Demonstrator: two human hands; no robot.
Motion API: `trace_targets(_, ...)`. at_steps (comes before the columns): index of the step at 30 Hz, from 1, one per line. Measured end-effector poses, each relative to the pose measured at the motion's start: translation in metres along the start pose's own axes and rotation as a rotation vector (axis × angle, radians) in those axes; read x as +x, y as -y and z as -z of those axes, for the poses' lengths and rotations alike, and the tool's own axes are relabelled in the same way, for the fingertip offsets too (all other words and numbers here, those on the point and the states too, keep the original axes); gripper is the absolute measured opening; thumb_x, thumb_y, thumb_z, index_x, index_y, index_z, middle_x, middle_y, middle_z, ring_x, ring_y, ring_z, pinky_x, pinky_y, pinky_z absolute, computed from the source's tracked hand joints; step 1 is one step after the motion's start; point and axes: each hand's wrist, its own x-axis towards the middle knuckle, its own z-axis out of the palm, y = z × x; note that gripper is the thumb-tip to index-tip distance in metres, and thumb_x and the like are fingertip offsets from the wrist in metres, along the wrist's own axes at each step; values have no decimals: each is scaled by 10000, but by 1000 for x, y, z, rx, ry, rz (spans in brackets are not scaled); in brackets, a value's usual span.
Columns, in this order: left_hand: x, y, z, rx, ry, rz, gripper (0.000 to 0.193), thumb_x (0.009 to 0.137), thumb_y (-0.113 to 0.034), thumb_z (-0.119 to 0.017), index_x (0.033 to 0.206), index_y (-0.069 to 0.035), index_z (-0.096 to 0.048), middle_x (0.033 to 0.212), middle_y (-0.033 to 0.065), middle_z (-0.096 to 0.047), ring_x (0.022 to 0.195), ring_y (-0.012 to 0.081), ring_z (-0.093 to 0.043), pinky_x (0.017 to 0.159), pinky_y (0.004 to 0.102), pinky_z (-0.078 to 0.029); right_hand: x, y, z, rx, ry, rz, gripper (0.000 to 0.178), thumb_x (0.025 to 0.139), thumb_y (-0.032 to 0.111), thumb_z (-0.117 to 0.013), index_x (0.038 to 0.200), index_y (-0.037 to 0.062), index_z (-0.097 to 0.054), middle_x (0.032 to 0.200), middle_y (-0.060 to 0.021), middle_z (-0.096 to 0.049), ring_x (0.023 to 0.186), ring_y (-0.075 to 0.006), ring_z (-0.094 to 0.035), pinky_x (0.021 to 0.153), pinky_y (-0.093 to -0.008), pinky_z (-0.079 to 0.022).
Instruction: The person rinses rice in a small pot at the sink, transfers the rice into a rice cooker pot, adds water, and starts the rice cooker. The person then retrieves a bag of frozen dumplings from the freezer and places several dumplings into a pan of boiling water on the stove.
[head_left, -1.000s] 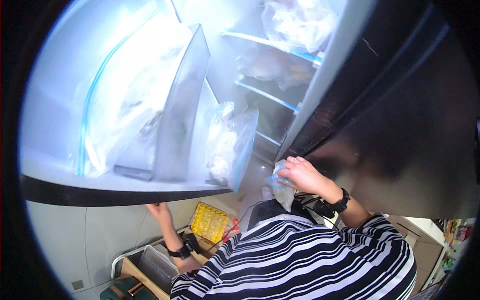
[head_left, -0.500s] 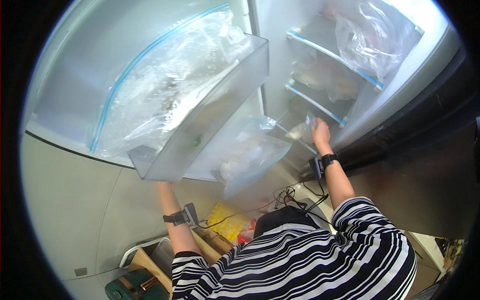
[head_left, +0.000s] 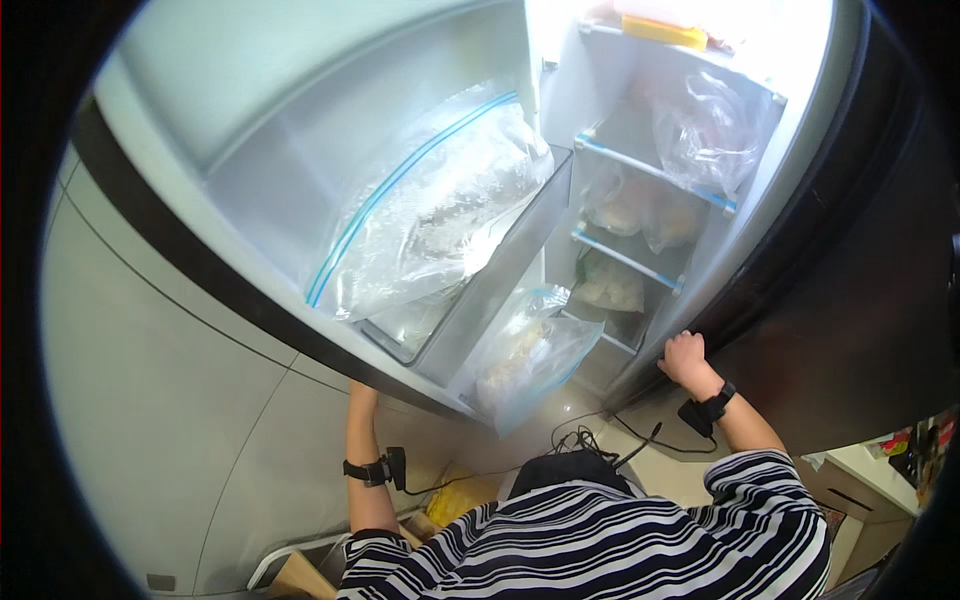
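My right hand [head_left: 685, 358], fingers curled, is against the dark front edge of the refrigerator [head_left: 760, 270], at the right of the opening. At the left, my left hand [head_left: 363, 393] reaches behind the lower edge of the open refrigerator door [head_left: 240, 270]; the door hides its fingers. A large clear zip bag [head_left: 430, 205] with a blue seal stands in the door's grey translucent bin [head_left: 510, 270]. Below it, another clear zip bag [head_left: 530, 365] with pale contents leans in the lower door. Inside, a bag of whitish pieces [head_left: 612, 285] rests on a lower shelf.
Higher shelves hold a knotted clear plastic bag [head_left: 705, 135], bags of pale round things [head_left: 640, 212] and a yellow-orange item [head_left: 665, 32]. Dark cables [head_left: 585, 440] hang near my body. A yellow thing [head_left: 465, 497] lies below the door. Pale cabinet panels [head_left: 150, 400] stand at left.
My right hand has come out of the lower compartment, away from the small clear bag, to the refrigerator's edge. The door has swung inward somewhat, and the view has shifted.
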Motion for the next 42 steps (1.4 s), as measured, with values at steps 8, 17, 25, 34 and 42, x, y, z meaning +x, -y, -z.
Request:
trace_targets(8, -14, -29, -13, -8, 106, -387, 251, 721, 32, -482, 970, 44, -514, 938, 60, -552, 863, 160, -494, 770, 272, -389, -33, 15, -36, -249, -2, -57, 394, 753, 390, -503, 1001, 106, -614, 1070, -61, -547, 1052, -219, -424, 913, -378, -261)
trace_targets(17, -15, -11, -8, 236, 304, -483, 185, 651, 22, -530, 836, 23, -534, 650, 97, -527, 637, 189, -506, 586, 298, -400, -24, 28, -63, -379, -177, -284, 312, 792, 211, -414, 983, 97, -633, 1048, -48, -570, 1017, -198, -457, 891, -352, -266)
trace_targets(25, -59, -27, -47, 415, 257, -1003, 131, 610, -99, -606, 729, -45, -591, 777, 107, -582, 728, 308, -532, 683, 365, -431, -80, 73, -18, -71, 266, -231, 384, 834, 241, -367, 1154, 104, -530, 1269, -80, -431, 1213, -242, -320, 1006, -378, -154)
trace_targets(34, -89, 18, -162, 180, 630, -1186, 321, 647, -80, -566, 950, 23, -572, 989, 138, -572, 905, 298, -541, 843, 351, -400, -240, 116, -30, 512, 75, -334, 483, 767, 496, -469, 734, 52, -656, 709, -131, -616, 705, -279, -594, 664, -426, -447)
trace_targets(42, -51, -14, -289, 98, 217, -1204, 809, 585, -111, -630, 1260, -21, -193, 1265, 240, -162, 1181, 390, -190, 916, 509, -257, -298, 160, -69, 757, 104, -652, 527, 784, 426, -476, 1050, -27, -519, 979, -245, -554, 924, -369, -530, 800, -427, -418)
